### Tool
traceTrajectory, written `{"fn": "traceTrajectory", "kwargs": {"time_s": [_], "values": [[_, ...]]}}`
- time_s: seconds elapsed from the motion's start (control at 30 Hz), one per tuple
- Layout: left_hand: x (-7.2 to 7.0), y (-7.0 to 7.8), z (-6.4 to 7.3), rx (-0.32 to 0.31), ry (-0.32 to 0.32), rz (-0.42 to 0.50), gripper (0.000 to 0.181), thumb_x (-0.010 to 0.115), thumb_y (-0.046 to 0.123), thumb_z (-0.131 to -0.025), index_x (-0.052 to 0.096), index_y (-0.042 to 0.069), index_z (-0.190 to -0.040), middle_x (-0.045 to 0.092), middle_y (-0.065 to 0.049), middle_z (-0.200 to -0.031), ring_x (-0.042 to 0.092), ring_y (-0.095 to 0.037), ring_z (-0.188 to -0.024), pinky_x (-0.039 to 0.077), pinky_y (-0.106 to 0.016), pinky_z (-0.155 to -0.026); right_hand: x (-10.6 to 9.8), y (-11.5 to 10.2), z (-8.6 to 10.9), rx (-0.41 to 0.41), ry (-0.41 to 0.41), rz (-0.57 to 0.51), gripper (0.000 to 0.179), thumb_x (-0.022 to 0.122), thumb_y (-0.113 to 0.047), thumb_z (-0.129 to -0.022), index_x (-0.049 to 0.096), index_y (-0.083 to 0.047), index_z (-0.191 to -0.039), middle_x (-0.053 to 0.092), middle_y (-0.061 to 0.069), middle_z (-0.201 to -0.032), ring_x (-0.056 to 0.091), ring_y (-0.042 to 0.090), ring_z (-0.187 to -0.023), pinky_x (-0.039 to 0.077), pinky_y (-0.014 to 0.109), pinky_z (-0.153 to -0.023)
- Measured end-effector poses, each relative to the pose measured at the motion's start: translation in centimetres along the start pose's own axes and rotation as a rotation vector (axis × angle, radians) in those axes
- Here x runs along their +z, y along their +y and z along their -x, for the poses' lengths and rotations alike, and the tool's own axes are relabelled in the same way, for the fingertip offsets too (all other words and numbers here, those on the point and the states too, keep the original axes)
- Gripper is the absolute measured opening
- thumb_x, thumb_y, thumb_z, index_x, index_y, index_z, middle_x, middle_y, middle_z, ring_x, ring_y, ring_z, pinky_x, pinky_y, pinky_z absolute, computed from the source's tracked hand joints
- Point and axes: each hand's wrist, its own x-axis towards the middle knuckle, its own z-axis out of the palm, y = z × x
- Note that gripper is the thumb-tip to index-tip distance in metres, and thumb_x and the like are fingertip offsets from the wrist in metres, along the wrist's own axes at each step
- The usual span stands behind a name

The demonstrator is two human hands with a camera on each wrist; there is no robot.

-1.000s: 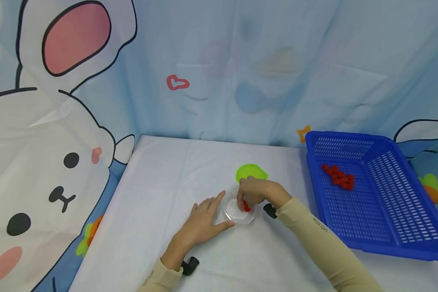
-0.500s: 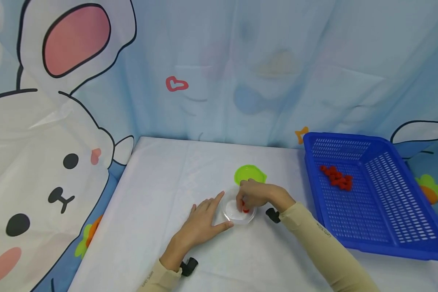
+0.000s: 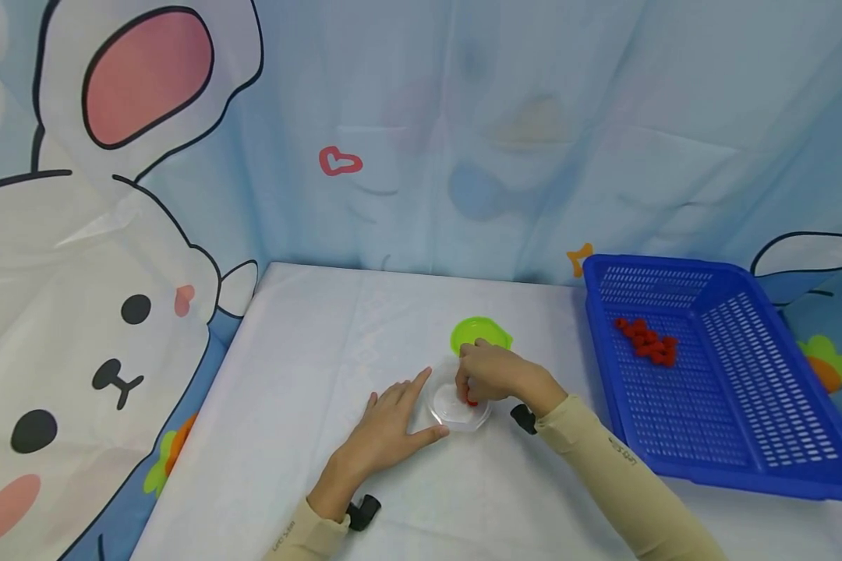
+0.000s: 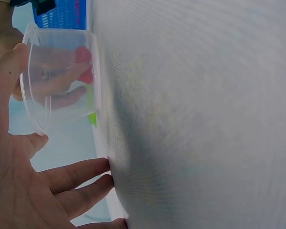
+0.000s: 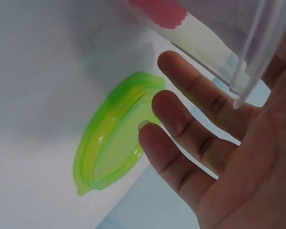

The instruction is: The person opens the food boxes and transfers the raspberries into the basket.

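Observation:
A clear plastic tub [image 3: 456, 409] with a wide rim stands on the white-covered table. My left hand [image 3: 386, 436] is beside it, with thumb and index finger spread at its rim and the other fingers resting on the cloth. Inside the tub, near its bottom, is a small red piece [image 4: 84, 64]; its exact kind is not clear. My right hand [image 3: 487, 372] reaches into the tub from the right, thumb and index finger pinching the red piece. In the right wrist view, its other fingers [image 5: 169, 138] stay outside the tub, near a green lid [image 5: 117, 136].
A blue perforated basket [image 3: 716, 436] stands to the right, holding a cluster of several small red pieces [image 3: 649, 343]. Behind the tub lies the green lid, partly covered by the right hand. A printed cloth backdrop [image 3: 407, 210] rises at the table's far edge.
The right hand shifts slightly within the tub, and a little less of the red piece shows below its fingers. The left hand keeps its place at the rim.

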Motion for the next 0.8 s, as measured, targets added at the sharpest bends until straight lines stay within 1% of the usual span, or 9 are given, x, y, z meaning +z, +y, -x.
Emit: {"fn": "traceTrajectory", "kwargs": {"time_s": [0.17,0.27,0.4,0.47,0.63,0.8], "values": [[0.0,0.0,0.0,0.0,-0.003,-0.005,0.093,0.051,0.075,-0.089,0.011,0.035,-0.162,0.04,-0.011,-0.154,0.031,-0.026,-0.145,0.02,-0.068,-0.11,0.5,0.0,0.3,-0.045,0.073,0.024,0.024,0.08,-0.006,-0.076,0.075,-0.028,-0.068,0.053,-0.004,-0.088,0.045,0.021,-0.082,0.045,0.035,-0.072],[0.1,-0.1,0.0,-0.002,-0.007,-0.005,0.093,0.051,0.076,-0.089,0.01,0.035,-0.162,0.039,-0.011,-0.155,0.031,-0.026,-0.145,0.02,-0.068,-0.111,0.6,-0.3,0.4,-0.063,0.128,0.083,0.019,0.082,-0.009,-0.075,0.075,-0.025,-0.069,0.053,-0.004,-0.086,0.045,0.02,-0.08,0.045,0.034,-0.07],[0.1,-0.1,-0.1,0.004,-0.007,-0.007,0.094,0.051,0.076,-0.089,0.01,0.033,-0.162,0.039,-0.012,-0.154,0.032,-0.027,-0.144,0.021,-0.068,-0.11,0.7,-0.7,0.7,-0.061,0.184,0.163,0.013,0.085,-0.013,-0.074,0.076,-0.021,-0.07,0.054,-0.003,-0.087,0.045,0.02,-0.079,0.045,0.034,-0.068],[0.1,-0.1,-0.1,0.007,-0.003,-0.007,0.093,0.051,0.075,-0.089,0.011,0.033,-0.162,0.04,-0.012,-0.154,0.032,-0.027,-0.144,0.022,-0.068,-0.11,0.8,-0.8,0.9,-0.051,0.199,0.19,0.015,0.086,-0.015,-0.075,0.074,-0.019,-0.068,0.054,-0.001,-0.088,0.045,0.021,-0.08,0.045,0.034,-0.068],[0.1,0.0,-0.1,0.003,0.002,-0.004,0.093,0.051,0.075,-0.088,0.013,0.032,-0.162,0.041,-0.012,-0.153,0.033,-0.027,-0.144,0.021,-0.068,-0.11,1.0,-1.2,1.2,-0.017,0.215,0.238,0.026,0.088,-0.02,-0.074,0.065,-0.015,-0.063,0.054,0.003,-0.091,0.045,0.023,-0.082,0.045,0.036,-0.069],[0.0,0.1,0.0,-0.002,-0.002,-0.004,0.093,0.051,0.075,-0.088,0.013,0.033,-0.162,0.041,-0.013,-0.153,0.033,-0.027,-0.144,0.021,-0.068,-0.11,1.3,-1.0,1.2,0.002,0.191,0.222,0.028,0.089,-0.022,-0.071,0.062,-0.017,-0.065,0.056,0.003,-0.094,0.045,0.023,-0.083,0.045,0.036,-0.069]]}}
